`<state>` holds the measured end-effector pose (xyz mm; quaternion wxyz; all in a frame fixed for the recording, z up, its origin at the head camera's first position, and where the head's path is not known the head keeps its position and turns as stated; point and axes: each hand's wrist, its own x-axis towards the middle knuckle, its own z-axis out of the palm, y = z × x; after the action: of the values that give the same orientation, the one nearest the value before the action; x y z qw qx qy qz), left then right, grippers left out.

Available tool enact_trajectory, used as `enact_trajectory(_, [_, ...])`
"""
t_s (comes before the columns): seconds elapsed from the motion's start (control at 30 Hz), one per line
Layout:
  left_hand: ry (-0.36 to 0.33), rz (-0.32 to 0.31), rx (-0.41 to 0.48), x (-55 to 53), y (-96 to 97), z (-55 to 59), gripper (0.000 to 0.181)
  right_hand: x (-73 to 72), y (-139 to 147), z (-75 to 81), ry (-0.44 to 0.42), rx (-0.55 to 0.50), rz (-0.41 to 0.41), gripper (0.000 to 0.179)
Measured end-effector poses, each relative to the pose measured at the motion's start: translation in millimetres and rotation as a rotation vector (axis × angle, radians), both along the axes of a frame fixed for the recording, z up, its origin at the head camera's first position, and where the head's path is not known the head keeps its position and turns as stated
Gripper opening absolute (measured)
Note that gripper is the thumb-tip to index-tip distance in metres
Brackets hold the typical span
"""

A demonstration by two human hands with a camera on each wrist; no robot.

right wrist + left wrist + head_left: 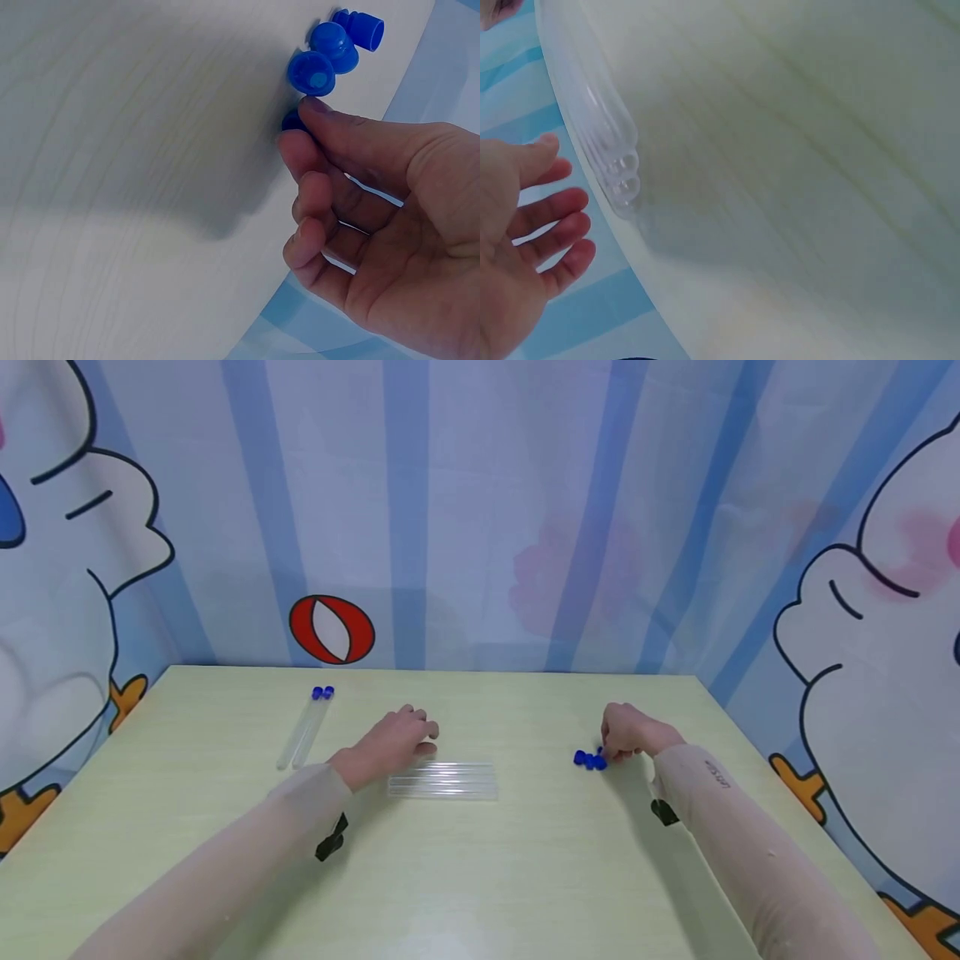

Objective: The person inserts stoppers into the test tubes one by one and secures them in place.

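Observation:
Several clear test tubes (442, 781) lie side by side on the table, their rounded ends visible in the left wrist view. Just behind their left end, the left hand (393, 743) hovers with fingers apart and loosely bent, holding nothing. On the right, the right hand (630, 731) pinches a blue cap (293, 120) between thumb and index finger, and the fingertips hide part of it. Close beside those fingertips sits a small cluster of blue stoppers (589, 761). One of them (311, 73) has its round top toward the right wrist camera.
Two clear tubes with blue caps (306, 727) lie at the back left of the table. The pale wooden table (480, 877) ends at a striped blue curtain (480, 527) with cartoon figures on both sides.

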<state>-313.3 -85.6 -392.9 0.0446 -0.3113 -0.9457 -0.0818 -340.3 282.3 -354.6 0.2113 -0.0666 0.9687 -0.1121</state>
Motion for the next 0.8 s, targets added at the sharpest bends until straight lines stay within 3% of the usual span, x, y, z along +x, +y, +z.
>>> enact_trajectory(0.13, [-0.041, -0.086, 0.046, 2.7, 4.0, -2.0, 0.009, 0.0, -1, -0.7, -0.006, -0.003, -0.002, 0.01])
enact_trajectory(0.3, [-0.044, -0.161, 0.068, 5.8, 8.5, -2.2, 0.005, -0.7, -1, -1.3, -0.009, 0.009, -0.009, 0.009])
enact_trajectory(0.57, [-0.089, -0.116, 0.061, 6.7, 13.9, -4.1, 0.012, -1.9, -1, -1.8, 0.01, 0.024, 0.0, 0.011])
enact_trajectory(0.8, [-0.1, -0.117, 0.072, 6.7, 14.8, -8.5, 0.022, -0.8, -1, -1.8, -0.002, -0.01, -0.007, 0.012])
